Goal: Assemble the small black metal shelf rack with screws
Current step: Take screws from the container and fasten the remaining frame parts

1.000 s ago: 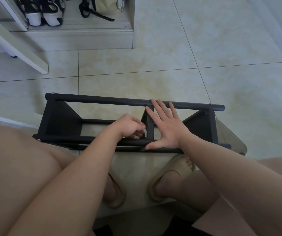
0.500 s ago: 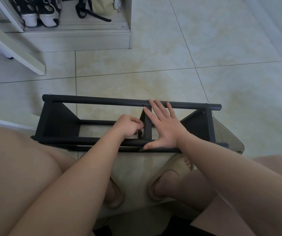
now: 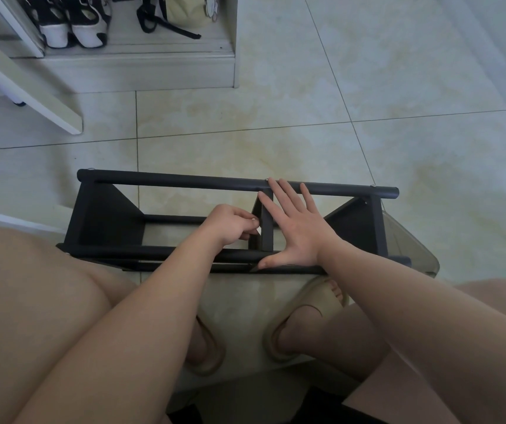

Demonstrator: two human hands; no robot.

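The black metal shelf rack (image 3: 166, 182) lies on the tiled floor in front of my knees, with its long bars running left to right. My right hand (image 3: 297, 231) lies flat across it, fingers straight. Its fingertips reach the far bar beside a silver screw head (image 3: 266, 179), and its thumb rests on the near bar. My left hand (image 3: 230, 224) has curled fingers whose tips pinch at the left face of the middle bracket (image 3: 266, 228). Whatever small part sits under those fingertips is hidden.
A shoe cabinet (image 3: 141, 68) with black-and-white shoes (image 3: 71, 22) stands at the back left, with a white board (image 3: 28, 93) leaning beside it. A translucent plastic piece (image 3: 410, 249) lies under the rack's right end. My feet in beige slippers (image 3: 306, 310) sit just behind the rack.
Both hands keep their places on the rack. Only the view has shifted slightly.
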